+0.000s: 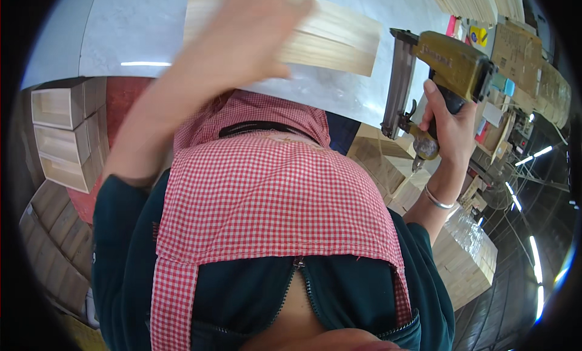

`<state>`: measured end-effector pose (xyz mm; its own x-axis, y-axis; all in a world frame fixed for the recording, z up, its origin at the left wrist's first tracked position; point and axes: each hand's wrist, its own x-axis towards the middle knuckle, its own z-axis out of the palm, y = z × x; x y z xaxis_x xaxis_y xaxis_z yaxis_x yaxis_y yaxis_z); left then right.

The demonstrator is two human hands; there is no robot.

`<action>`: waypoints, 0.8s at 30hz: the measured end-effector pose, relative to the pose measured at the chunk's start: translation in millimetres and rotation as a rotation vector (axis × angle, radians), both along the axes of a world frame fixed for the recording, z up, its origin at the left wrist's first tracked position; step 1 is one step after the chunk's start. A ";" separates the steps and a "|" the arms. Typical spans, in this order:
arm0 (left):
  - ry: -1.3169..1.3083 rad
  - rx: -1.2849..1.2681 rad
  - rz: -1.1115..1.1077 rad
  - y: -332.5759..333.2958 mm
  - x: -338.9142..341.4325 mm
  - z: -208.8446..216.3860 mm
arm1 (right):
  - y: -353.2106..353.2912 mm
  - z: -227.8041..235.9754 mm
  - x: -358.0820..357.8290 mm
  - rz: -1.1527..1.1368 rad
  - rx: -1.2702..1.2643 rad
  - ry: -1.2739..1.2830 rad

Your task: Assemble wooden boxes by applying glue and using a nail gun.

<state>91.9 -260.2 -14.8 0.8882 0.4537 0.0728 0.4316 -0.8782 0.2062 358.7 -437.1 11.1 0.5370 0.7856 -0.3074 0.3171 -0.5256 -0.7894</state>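
Note:
My right hand (pixel 448 126) is wrapped round the grip of a pneumatic nail gun (pixel 454 63) with a yellow-brown body and a long dark magazine. It holds the tool up at the right, beside the white table (pixel 136 32). Pale wooden boards (pixel 339 44) lie on the table in front of me, with a seam between them. Over their left part reaches my left hand (pixel 257 32), smeared by motion. Its fingertips are too blurred to make out, and I cannot tell whether it touches the wood.
Thin wooden slats (pixel 467 2) are stacked at the far right. Beyond the nail gun stand cardboard boxes (pixel 518 57). Open wooden boxes (pixel 57 108) are piled at the left, above more stacked wood (pixel 57 242). A film-wrapped block of wood (pixel 464 254) stands at my right.

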 end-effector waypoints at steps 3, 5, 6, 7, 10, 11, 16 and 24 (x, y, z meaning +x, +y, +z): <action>0.340 -0.142 0.078 19.1 -22.8 23.2 | -18.6 -3.0 -8.4 -0.084 0.033 0.000; 0.260 -0.231 0.115 26.3 -40.2 5.2 | -21.9 -6.4 -15.6 -0.066 0.046 0.024; 0.217 -0.279 0.131 29.8 -46.5 -4.5 | -23.0 -7.5 -18.9 -0.058 0.053 0.042; 0.173 -0.325 0.145 32.1 -50.3 -12.7 | -24.0 -8.4 -21.8 -0.052 0.062 0.058; 0.128 -0.193 0.097 25.7 -27.8 -21.7 | -21.2 -10.5 -27.2 -0.032 0.042 0.087; 0.126 -0.194 0.096 24.7 -16.9 -24.6 | -19.5 -10.7 -28.4 -0.027 0.021 0.100; 0.066 -0.255 0.146 33.1 12.1 -28.3 | -14.5 -7.6 -22.8 -0.005 -0.007 0.120; -0.070 0.160 0.103 16.4 11.2 -21.1 | -23.5 -9.7 -26.4 -0.050 0.026 0.157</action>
<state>103.0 -243.9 -35.9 0.8277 0.5199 0.2111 0.5107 -0.8539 0.1004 332.3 -460.6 1.4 0.5222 0.7682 -0.3704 0.1629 -0.5161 -0.8409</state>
